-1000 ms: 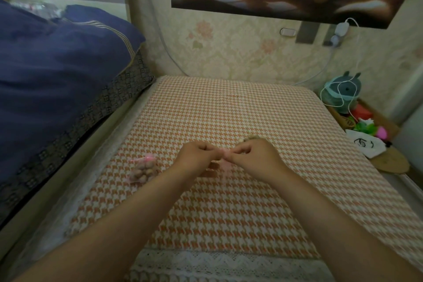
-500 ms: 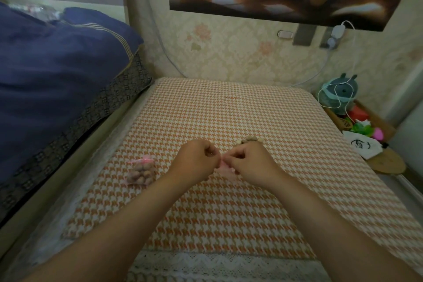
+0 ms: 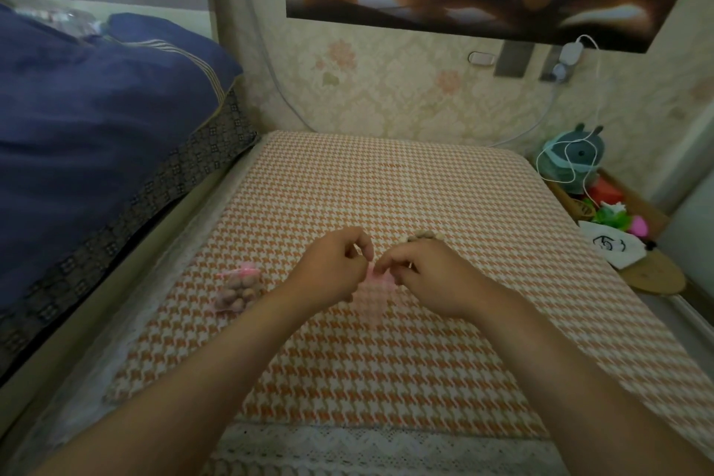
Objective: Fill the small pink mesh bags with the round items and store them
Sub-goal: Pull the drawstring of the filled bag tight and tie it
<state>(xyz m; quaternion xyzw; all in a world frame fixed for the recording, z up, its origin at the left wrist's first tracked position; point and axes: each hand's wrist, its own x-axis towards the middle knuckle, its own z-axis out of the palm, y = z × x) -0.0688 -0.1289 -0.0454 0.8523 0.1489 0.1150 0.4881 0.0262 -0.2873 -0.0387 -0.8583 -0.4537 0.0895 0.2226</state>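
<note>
A small pink mesh bag (image 3: 371, 292) hangs limp between my hands over the middle of the checked table. My left hand (image 3: 332, 269) and my right hand (image 3: 423, 276) both pinch its top edge with thumb and fingers. The bag looks flat; I cannot tell whether anything is inside. To the left on the cloth lies a filled pink mesh bag (image 3: 236, 290), tied shut and bulging with brown round items. Behind my right hand, a small pile of loose round items (image 3: 422, 235) shows partly.
The table carries an orange-and-white houndstooth cloth (image 3: 386, 367) with a lace hem. A bed with a blue quilt (image 3: 85, 116) runs along the left. At the right stand a box of toys (image 3: 602, 205), a white pouch (image 3: 612, 245) and a round wooden disc (image 3: 653, 276).
My hands have drawn slightly apart at the bag's top, and more of the pink mesh now hangs visible below them. The filled bag on the left has not moved.
</note>
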